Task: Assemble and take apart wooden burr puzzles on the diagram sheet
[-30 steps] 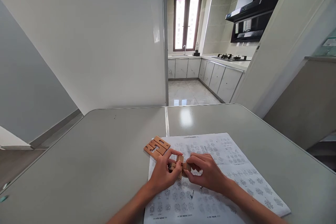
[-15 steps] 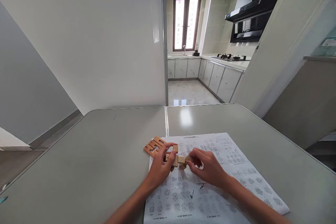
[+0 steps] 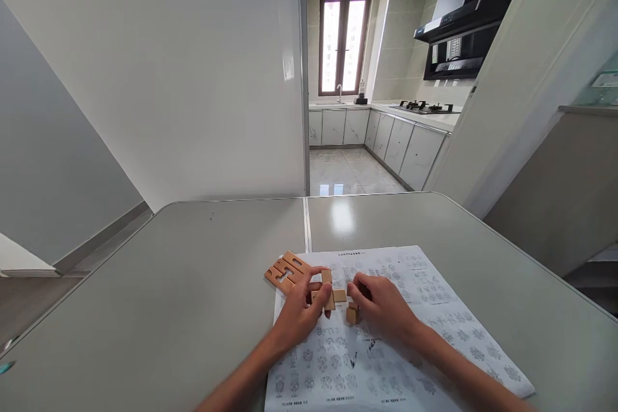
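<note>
My left hand [image 3: 300,310] is closed around a small cross of interlocked wooden puzzle pieces [image 3: 329,292], held just above a printed instruction sheet [image 3: 425,309]. My right hand [image 3: 381,304] has its fingers curled, and its fingertips pinch a separate small wooden piece [image 3: 352,314] that rests on the sheet just right of the cross. A few flat notched wooden pieces [image 3: 284,268] lie side by side on the table, just beyond my left hand's fingers.
The grey table [image 3: 183,283] has a seam [image 3: 306,225] down its middle and a rounded far edge. Behind it stands a white wall [image 3: 193,77]. A doorway opens onto a kitchen with cabinets [image 3: 386,135] and a range hood [image 3: 463,26].
Both hands moved slightly away from me. The pieces, held together between both hands before, are now apart: the cross stays in my left hand, and a small piece is under my right fingertips.
</note>
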Available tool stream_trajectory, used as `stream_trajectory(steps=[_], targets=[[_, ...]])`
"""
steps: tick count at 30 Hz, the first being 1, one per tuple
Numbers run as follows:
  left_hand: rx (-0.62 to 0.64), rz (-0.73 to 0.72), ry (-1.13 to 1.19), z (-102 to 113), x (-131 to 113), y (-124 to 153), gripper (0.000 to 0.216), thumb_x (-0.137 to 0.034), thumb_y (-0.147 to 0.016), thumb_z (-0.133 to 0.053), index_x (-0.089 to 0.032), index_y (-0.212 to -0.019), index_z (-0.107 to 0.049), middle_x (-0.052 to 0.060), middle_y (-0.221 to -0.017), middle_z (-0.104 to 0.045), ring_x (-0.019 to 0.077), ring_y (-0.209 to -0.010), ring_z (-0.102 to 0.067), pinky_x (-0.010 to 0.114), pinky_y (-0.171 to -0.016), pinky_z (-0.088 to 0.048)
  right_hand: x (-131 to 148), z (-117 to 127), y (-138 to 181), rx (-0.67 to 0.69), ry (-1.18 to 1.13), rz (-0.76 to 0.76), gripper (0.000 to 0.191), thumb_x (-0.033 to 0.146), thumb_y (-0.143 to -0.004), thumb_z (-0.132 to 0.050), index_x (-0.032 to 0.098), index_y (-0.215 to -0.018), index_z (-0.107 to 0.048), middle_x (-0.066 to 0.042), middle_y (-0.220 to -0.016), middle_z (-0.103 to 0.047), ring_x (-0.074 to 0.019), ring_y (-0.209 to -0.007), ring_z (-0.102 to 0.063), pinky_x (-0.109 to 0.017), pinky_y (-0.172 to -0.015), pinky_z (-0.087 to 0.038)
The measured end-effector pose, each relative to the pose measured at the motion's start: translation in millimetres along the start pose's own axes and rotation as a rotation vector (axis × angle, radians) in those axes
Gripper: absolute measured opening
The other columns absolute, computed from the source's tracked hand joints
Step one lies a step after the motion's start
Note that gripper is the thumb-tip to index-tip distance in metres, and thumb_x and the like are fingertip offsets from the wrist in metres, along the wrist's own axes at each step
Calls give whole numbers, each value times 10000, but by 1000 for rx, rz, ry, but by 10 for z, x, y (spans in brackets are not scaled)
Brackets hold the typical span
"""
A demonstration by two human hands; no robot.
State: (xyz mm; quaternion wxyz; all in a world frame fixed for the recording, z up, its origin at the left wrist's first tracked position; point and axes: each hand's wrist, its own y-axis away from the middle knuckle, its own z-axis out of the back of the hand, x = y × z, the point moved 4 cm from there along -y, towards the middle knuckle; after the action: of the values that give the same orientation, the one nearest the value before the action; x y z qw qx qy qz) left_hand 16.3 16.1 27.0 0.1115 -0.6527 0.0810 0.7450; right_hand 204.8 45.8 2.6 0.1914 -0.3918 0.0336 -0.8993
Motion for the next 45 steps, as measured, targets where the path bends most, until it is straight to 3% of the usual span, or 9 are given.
stream_trajectory(steps=[10, 21, 27, 32, 45], targets=[[37, -22, -61, -28, 5, 18, 492, -576, -998, -521, -176, -1285, -514, 7, -764, -669, 141, -618, -609, 255, -612, -448, 9, -10, 2, -43, 243, 30, 394, 356, -1024, -456, 223, -653, -440, 2, -600, -648, -167, -548, -563, -287, -559, -297], [49, -16, -58, -29, 23, 10, 501, -576, -998, -520, -171, -1292, -513, 10, -758, -679, 141, -606, -601, 253, -605, -446, 42, -52, 35, -32, 372, 87, 391, 391, -1023, -483, 227, -671, -440, -7, -639, -668, -166, -521, -559, -307, -551, -252], [41, -11, -80, -27, 4, 9, 503, -585, -995, -513, -174, -1285, -517, -1, -731, -663, 146, -595, -595, 252, -591, -436, 37, -21, 24, -72, 287, 56, 418, 449, -1047, -453, 231, -692, -421, 9, -606, -623, -158, -514, -538, -295, -554, -273], [31, -4, -71, -27, 20, 6, 506, -591, -992, -517, -176, -1282, -513, -11, -719, -645, 145, -604, -589, 249, -595, -431, 77, 31, 27, -81, 35, 102, 424, 432, -1090, -315, 239, -719, -382, 36, -593, -510, -149, -526, -463, -278, -560, -307], [34, -26, -40, -28, 36, 2, 518, -575, -1005, -507, -178, -1337, -490, -6, -726, -653, 146, -624, -586, 252, -606, -431, 176, 5, 106, 24, -98, 257, 374, 381, -1057, -423, 223, -719, -442, 42, -602, -494, -124, -525, -395, -269, -560, -294]])
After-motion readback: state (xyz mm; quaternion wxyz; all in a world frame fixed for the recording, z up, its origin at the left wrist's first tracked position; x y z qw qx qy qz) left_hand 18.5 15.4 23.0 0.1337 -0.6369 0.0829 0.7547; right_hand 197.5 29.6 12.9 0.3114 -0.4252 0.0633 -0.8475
